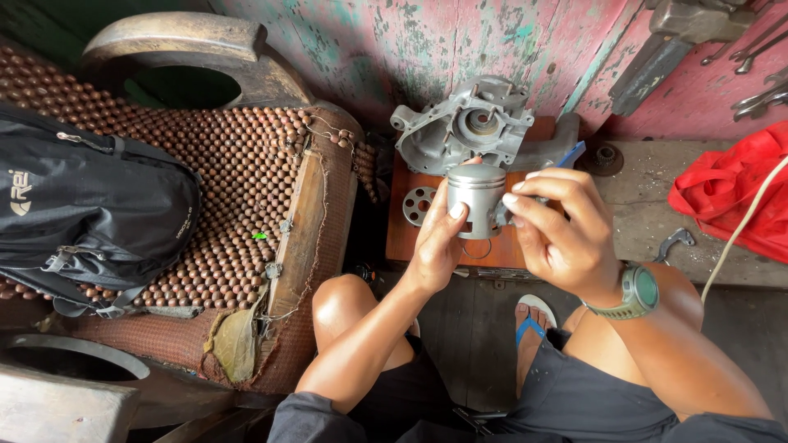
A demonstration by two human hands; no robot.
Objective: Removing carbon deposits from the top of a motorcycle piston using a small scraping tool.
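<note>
My left hand [433, 242] grips a grey metal piston [476, 198] from its left side, holding it upright above my knees. My right hand [558, 226] is at the piston's right side, fingertips pinched at its pin hole, with a thin wire ring hanging under the piston. A blue-handled tool [570, 154] sticks out behind my right fingers. Beyond the piston a grey engine case [464, 127] rests on a small reddish wooden stool [400, 234], with a round perforated metal disc [419, 205] beside it.
A black backpack [90, 209] lies on a beaded seat [238, 164] at the left. A red bag [730, 197] and a white cord [743, 226] sit on the concrete ledge at the right, near a small wrench [675, 243]. Wrenches [759, 74] hang on the peeling pink wall.
</note>
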